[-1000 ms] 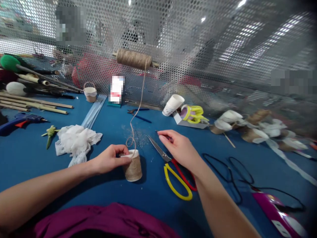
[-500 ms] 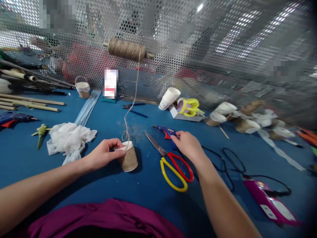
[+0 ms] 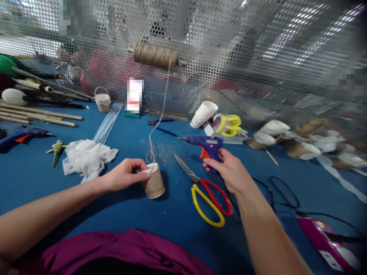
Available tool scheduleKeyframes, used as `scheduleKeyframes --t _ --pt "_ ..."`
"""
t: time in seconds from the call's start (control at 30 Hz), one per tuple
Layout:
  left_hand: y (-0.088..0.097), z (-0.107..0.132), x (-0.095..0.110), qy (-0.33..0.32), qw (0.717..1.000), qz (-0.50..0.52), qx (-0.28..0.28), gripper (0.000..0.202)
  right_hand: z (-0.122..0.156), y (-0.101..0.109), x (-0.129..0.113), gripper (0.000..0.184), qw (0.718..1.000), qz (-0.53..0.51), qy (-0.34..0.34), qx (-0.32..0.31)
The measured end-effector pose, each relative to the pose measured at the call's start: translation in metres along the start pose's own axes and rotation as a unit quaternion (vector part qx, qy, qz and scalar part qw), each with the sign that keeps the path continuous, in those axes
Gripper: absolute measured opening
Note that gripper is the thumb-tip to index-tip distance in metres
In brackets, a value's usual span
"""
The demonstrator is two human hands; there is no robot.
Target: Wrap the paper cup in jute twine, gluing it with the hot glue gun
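My left hand [image 3: 130, 173] pinches the rim of a small paper cup [image 3: 155, 184] wrapped in brown twine, which stands on the blue table. From the cup a loose strand of twine [image 3: 163, 109] runs up to a twine spool [image 3: 155, 54] on a stick at the mesh wall. A blue hot glue gun [image 3: 207, 142] with a red trigger and lit red lamp is gripped by its handle in my right hand [image 3: 229, 170], raised off the table, nozzle pointing left. Scissors [image 3: 195, 178] with one red and one yellow handle lie between the hands, blades slightly apart.
White lace [image 3: 87, 156] and a second glue gun [image 3: 27, 134] lie left, near bamboo sticks [image 3: 51, 119]. A finished small basket [image 3: 103, 102], a phone [image 3: 134, 95], pliers [image 3: 156, 123] and stacked paper cups [image 3: 203, 114] stand behind. A purple power strip [image 3: 321, 242] lies right.
My right hand has lifted the glue gun off the table by its handle. The left hand keeps its hold on the cup. The whole view has shifted slightly.
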State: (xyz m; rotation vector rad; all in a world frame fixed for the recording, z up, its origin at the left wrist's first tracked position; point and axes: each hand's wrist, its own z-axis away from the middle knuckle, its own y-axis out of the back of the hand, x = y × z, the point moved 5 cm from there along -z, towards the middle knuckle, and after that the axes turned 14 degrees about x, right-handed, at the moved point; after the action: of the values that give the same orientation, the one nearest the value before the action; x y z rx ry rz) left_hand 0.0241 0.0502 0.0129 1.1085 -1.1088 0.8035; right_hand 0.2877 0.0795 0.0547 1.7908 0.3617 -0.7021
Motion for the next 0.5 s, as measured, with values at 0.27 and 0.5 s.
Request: scheduleKeyframes --t 0.27,0.5 --pt "-0.005 0.001 -0.009 0.017 0.997 0.076 0.021 0.026 0.047 -0.039 -0.146 0.013 0.956 -0.187 0.149 -0.168" --pt "-0.005 0.001 -0.008 0.016 0.997 0.075 0.029 0.026 0.051 -0.048 -0.134 0.018 0.926 -0.290 0.080 -0.230"
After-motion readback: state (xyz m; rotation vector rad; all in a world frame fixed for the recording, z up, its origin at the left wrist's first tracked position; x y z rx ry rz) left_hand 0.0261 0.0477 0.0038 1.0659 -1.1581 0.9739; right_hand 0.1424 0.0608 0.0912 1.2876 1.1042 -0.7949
